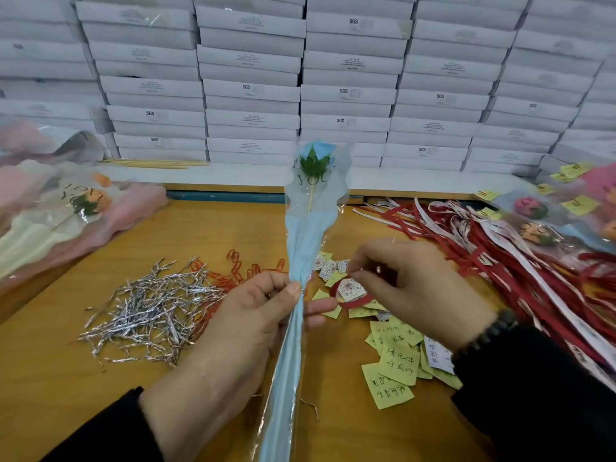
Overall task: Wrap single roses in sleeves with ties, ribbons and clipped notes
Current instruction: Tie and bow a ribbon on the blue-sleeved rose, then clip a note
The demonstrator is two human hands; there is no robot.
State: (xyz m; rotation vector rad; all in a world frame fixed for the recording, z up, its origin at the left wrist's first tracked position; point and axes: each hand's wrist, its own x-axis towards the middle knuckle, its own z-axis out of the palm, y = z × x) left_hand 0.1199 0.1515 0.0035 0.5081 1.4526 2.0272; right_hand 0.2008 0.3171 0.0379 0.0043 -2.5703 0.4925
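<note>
Fingers of the left hand pinch the gathered neck of the blue sleeve, holding the blue rose upright above the worktop. The right hand pinches something small and red just beside that neck, probably a ribbon end; a red ribbon loop lies under it among yellow notes.

To do this well, I judge the left grip should stay tight at the gather while the right brings the ribbon around just above it, so the sleeve does not slip open.

Readable writing: "YOU" on the sleeve, "I LOVE YOU" on a wrapped rose at left, "SGS" on the stacked white boxes. Handwriting on the notes is too small to read. Silver ties lie left.
</note>
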